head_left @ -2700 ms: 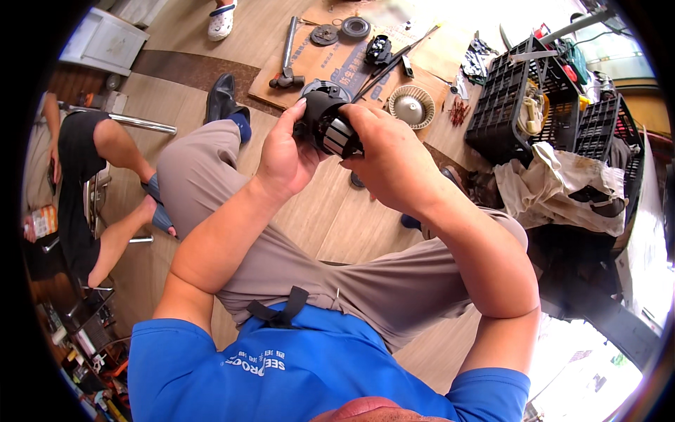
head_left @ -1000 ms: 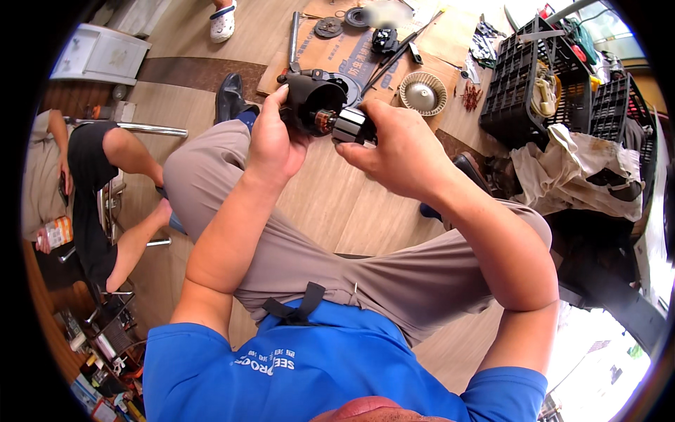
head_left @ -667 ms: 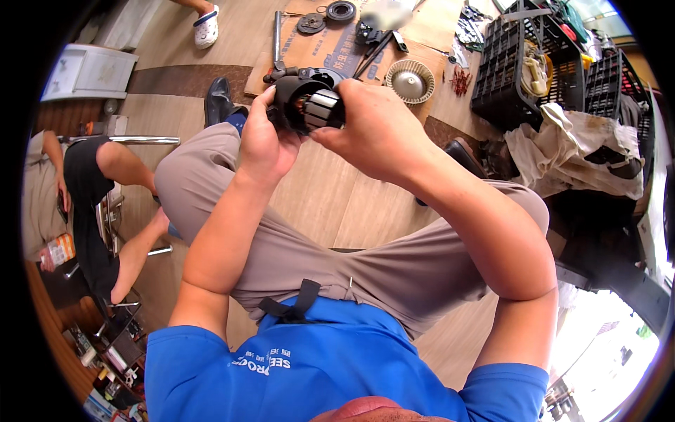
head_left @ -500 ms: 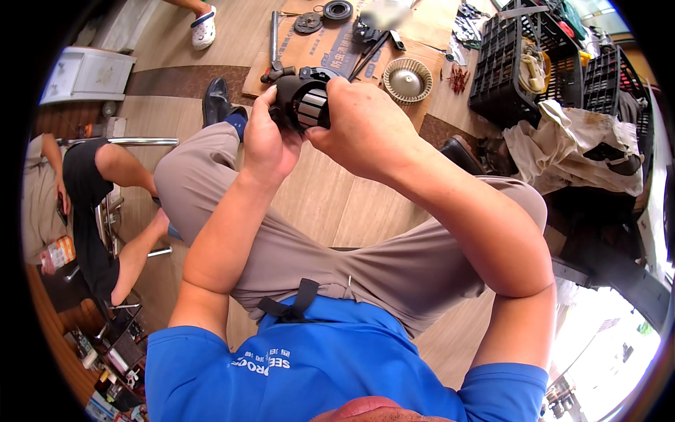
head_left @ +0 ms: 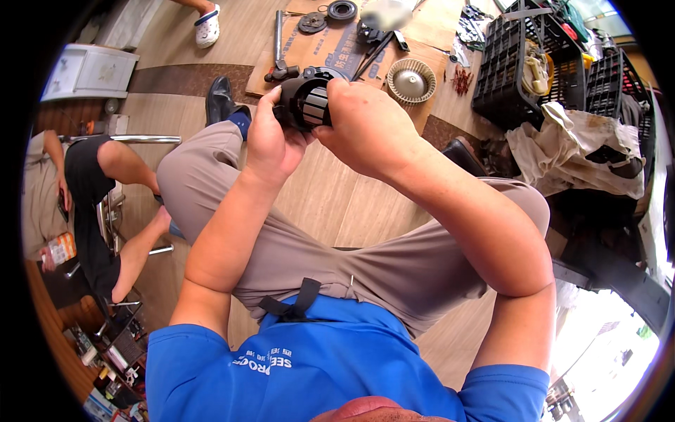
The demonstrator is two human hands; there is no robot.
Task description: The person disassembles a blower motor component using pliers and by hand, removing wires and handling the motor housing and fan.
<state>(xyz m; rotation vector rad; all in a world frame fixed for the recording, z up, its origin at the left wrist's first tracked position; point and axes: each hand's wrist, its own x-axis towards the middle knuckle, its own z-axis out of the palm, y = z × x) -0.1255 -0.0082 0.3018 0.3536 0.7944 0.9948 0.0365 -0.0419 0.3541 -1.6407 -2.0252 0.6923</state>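
Above the far edge of my lap, both hands hold a small electric motor (head_left: 315, 105) with a black round housing and a silver slotted core. My left hand (head_left: 274, 144) is wrapped round the housing's left side, thumb up along it. From the right, my right hand (head_left: 369, 123) grips the motor with its thumb and fingers curled round that end. The fingers partly hide the motor's underside and right end. Just beyond it lie a hammer (head_left: 278, 42) and a cream blower wheel (head_left: 411, 81), on a flattened cardboard sheet (head_left: 320, 53).
A black ring-shaped part (head_left: 342, 10) and a grey disc (head_left: 312, 23) lie on the cardboard. Reddish screws (head_left: 462, 81) are scattered to its right, near a black plastic crate (head_left: 496, 81) and a stained cloth (head_left: 562, 151). Another person's leg (head_left: 140, 243) is at left.
The whole view has shifted slightly. Both hands keep their hold on the motor, which has turned very little, if at all.
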